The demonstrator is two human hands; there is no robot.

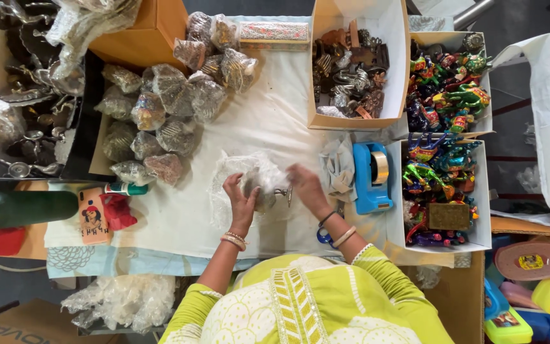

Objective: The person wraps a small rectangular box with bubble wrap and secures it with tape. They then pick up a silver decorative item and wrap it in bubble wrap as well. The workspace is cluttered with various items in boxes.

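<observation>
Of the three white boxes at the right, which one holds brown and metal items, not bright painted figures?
The upper-left box, above the blue tape dispenser. Its contents are dull brown and silver; the other two boxes hold multicoloured figures.

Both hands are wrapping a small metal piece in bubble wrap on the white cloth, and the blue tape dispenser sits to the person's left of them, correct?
Not quite. The head view shows the blue tape dispenser to the person's right of the hands, beside the boxes of painted figurines. The rest holds: left hand and right hand wrap the metal piece in bubble wrap.

Tape dispenser (372, 176) right of wrapped bundles (160, 121).
</observation>
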